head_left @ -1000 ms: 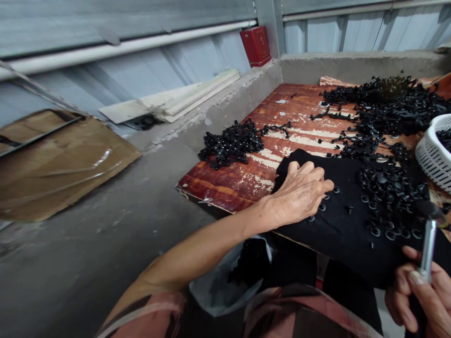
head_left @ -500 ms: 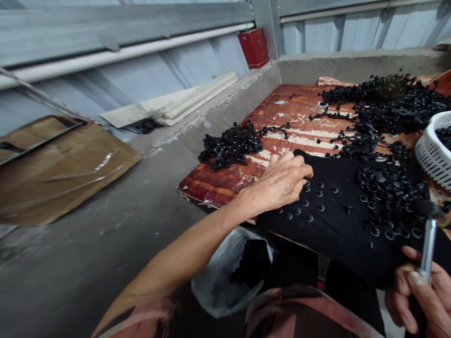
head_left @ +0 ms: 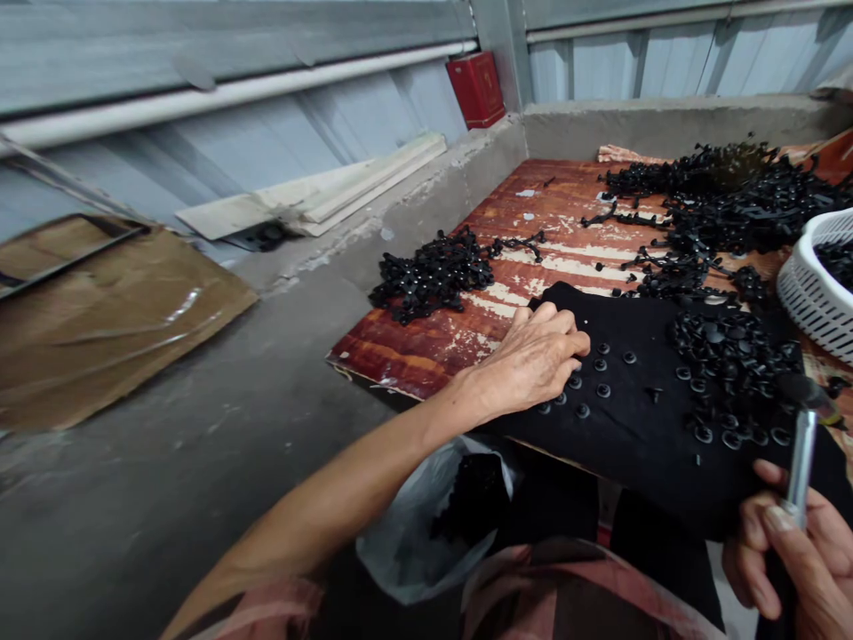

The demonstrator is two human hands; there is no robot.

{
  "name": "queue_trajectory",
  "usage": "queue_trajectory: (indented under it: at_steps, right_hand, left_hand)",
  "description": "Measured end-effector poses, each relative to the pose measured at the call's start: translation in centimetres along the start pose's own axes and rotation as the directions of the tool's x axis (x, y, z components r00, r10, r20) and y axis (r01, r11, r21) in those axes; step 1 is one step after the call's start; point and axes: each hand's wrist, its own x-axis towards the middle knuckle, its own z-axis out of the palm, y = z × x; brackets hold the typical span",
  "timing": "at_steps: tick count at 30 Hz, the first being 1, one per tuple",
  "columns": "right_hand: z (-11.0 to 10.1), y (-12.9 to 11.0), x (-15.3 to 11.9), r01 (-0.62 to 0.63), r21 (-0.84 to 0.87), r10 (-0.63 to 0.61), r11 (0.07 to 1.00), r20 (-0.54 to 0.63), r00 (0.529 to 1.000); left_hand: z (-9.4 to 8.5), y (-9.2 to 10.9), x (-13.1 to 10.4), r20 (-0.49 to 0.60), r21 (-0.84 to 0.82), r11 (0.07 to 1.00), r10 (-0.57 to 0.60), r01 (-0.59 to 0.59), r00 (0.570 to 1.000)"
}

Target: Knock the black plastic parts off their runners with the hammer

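My left hand [head_left: 541, 357] rests on a black cloth [head_left: 640, 444], its fingers bent and drawn together, fingertips hidden underneath. Whatever they pinch cannot be made out. Beside it, small round black plastic pieces [head_left: 603, 390] with ring-shaped tops stand spread out on the cloth. My right hand [head_left: 793, 542], at the lower right, is wrapped round a small hammer [head_left: 801, 462] with a shiny metal shaft and a dark head. The hammer head is up, near a heap of loose black pieces [head_left: 733, 351] on the cloth.
A worn red-brown board [head_left: 400, 356] carries a clump of black plastic parts [head_left: 433, 276] and a larger tangled pile [head_left: 739, 200]. At right stands a white basket [head_left: 817, 293] of black pieces. Below the board edge hangs a plastic bag [head_left: 400, 533]. Concrete ledges border the board.
The view has shifted slightly. My left hand has moved a little toward me over the nearby round pieces, covering some. My right hand keeps its hold on the hammer.
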Motion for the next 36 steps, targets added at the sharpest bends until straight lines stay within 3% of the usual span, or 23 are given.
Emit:
queue_trajectory:
  at_steps: [4, 10, 13, 21, 28, 33, 36]
  right_hand:
    - [0.2, -0.2, -0.2, 0.003, -0.007, -0.003, 1.000, -0.010, 1.000]
    - [0.4, -0.4, -0.2, 0.018, -0.042, -0.018, 0.999, -0.013, 1.000]
    - [0.3, -0.4, -0.3, 0.009, -0.033, -0.009, 0.999, -0.007, 1.000]
    - [-0.5, 0.6, 0.0, 0.009, 0.032, -0.010, 0.999, 0.028, 1.000]
    - [-0.5, 0.7, 0.2, 0.014, 0.006, -0.014, 1.000, 0.026, 1.000]
    - [-0.3, 0.4, 0.0, 0.021, -0.002, -0.021, 1.000, 0.019, 1.000]
    - [-0.1, 0.2, -0.1, 0.010, 0.006, -0.010, 1.000, 0.014, 1.000]
  left_hand:
    - [-0.2, 1.4, 0.4, -0.051, 0.016, 0.999, 0.037, -0.036, 0.998]
    - [1.4, 5.6, 2.8, -0.069, 0.077, 0.971, 0.230, -0.225, 0.971]
    - [1.9, 6.6, 3.7, -0.030, 0.062, 0.974, 0.222, -0.220, 0.975]
    - [0.4, 4.8, 3.6, 0.096, 0.012, 0.999, 0.042, -0.044, 0.994]
    - [0.9, 3.9, 3.6, -0.026, 0.045, 0.999, 0.008, -0.007, 1.000]
    - [0.3, 3.9, 3.5, -0.083, 0.044, 0.996, -0.077, 0.081, 0.994]
    - [0.1, 5.1, 3.1, -0.085, 0.035, 0.999, -0.009, 0.012, 0.996]
